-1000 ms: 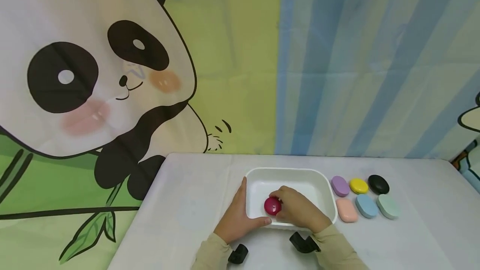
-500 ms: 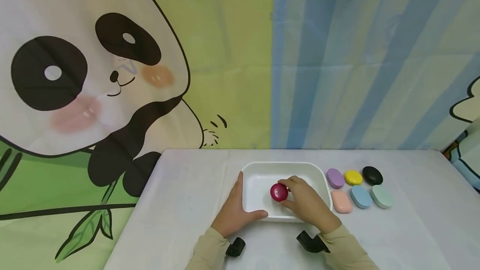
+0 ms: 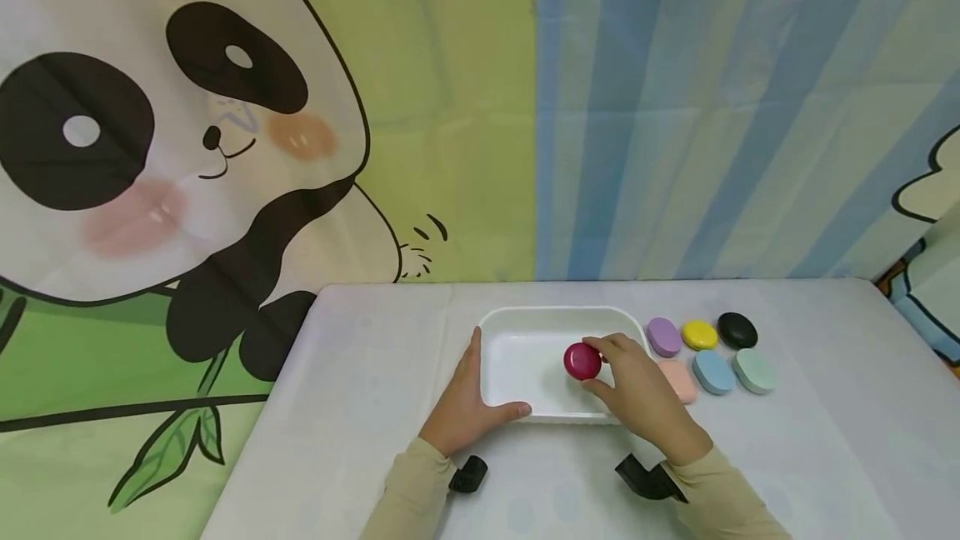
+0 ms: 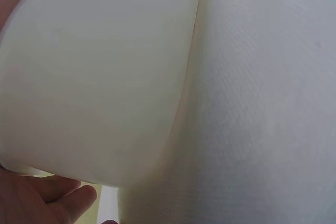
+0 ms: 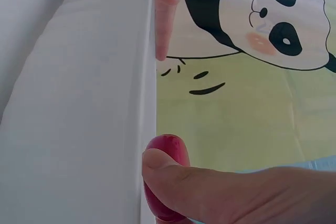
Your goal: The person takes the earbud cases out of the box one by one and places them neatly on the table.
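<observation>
A white rectangular tray rests on the table. My left hand lies at its near left corner, straight fingers along the left side and the thumb touching the near rim. In the left wrist view, the tray wall covers part of that hand. My right hand pinches a glossy crimson rounded disc between thumb and fingers, over the right half of the tray. The disc looks thick and oval from the side in the right wrist view, where the thumb presses its face.
To the tray's right sit several smooth rounded pieces: purple, yellow, black, light blue, mint green and peach, partly behind the right hand. A panda-print cloth hangs behind the white table.
My right hand has moved to the right across the tray with the crimson disc. The left hand stays at the tray's corner. The head view has shifted slightly.
</observation>
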Demonstrator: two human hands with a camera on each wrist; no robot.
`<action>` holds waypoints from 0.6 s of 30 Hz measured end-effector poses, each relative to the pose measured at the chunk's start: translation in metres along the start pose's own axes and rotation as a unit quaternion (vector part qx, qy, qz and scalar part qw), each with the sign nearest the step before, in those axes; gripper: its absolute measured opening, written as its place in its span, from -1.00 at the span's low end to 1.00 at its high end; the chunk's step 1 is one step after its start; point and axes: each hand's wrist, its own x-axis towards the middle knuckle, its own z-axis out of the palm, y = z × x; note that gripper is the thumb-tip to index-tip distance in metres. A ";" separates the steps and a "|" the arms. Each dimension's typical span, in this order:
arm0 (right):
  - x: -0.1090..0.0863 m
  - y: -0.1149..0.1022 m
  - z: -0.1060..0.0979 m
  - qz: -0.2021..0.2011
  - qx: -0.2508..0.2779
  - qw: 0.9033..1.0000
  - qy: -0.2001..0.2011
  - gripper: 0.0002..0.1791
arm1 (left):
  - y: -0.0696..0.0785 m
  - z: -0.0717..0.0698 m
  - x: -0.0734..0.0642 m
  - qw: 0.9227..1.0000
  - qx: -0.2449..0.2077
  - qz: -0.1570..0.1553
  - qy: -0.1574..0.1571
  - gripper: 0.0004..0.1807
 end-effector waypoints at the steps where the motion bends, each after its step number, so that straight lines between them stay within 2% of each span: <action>1: -0.001 0.001 -0.002 0.003 0.000 1.000 0.000 -0.36 | 0.000 -0.001 0.000 1.000 0.000 0.000 0.000 0.40; 11: -0.016 0.010 -0.018 0.034 -0.011 0.999 0.012 -0.37 | 0.003 -0.001 0.000 1.000 0.020 -0.001 0.003 0.42; 18: -0.029 0.017 -0.029 0.053 -0.021 0.998 0.007 -0.35 | 0.003 -0.002 -0.001 1.000 0.022 -0.014 -0.002 0.43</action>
